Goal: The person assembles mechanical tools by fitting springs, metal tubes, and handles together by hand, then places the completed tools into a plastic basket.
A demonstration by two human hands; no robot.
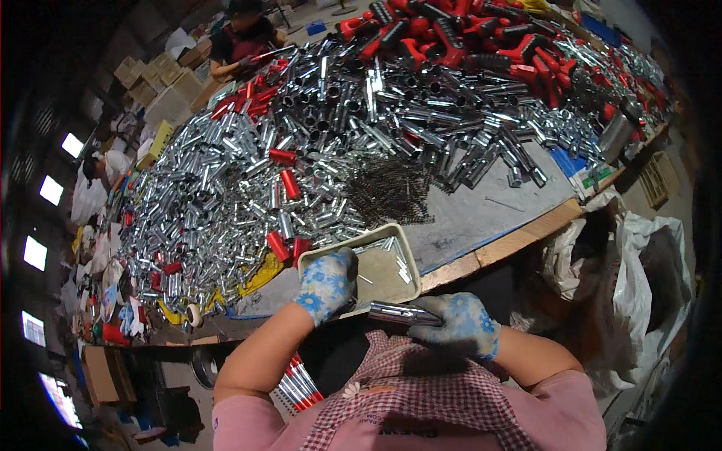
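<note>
My right hand (462,323), in a blue flowered glove, is closed around a shiny chrome metal tube (402,313) held level just in front of my apron. A shallow cream plastic tray (410,248) rests at the table's front edge. Over its left side, my left hand (329,284), in a matching glove, reaches in with bent fingers; what they hold, if anything, is hidden. Several small white pins (404,264) lie along the tray's right side. Behind the tray sits a dark heap of coil springs (391,188).
A large pile of chrome tubes and small metal parts (218,180) covers the table's left and middle. Red and black handles (451,37) are heaped at the far side. White sacks (639,263) hang at the right. Another person (244,41) works across the table.
</note>
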